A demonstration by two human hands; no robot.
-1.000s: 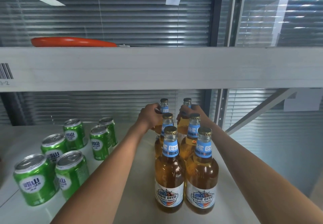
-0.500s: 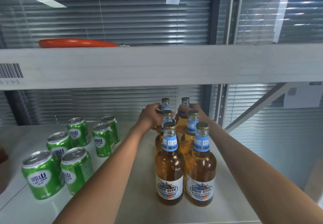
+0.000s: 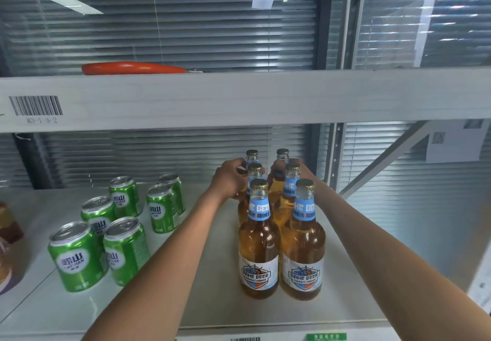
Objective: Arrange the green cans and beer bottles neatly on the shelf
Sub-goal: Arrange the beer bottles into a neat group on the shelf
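Beer bottles (image 3: 281, 223) packed below both wrists could topple if the left hand (image 3: 230, 180) or right hand (image 3: 279, 168), each curled round a rear bottle, jerks back.

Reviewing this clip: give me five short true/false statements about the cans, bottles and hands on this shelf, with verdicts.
1. Six beer bottles stand in two rows of three. True.
2. The green cans lie on their sides. False: all six stand upright.
3. The left hand and right hand reach to the rear bottles. True.
4. The cans stand to the right of the bottles. False: they are to the left.
5. An orange-handled tool lies on the upper shelf. True.
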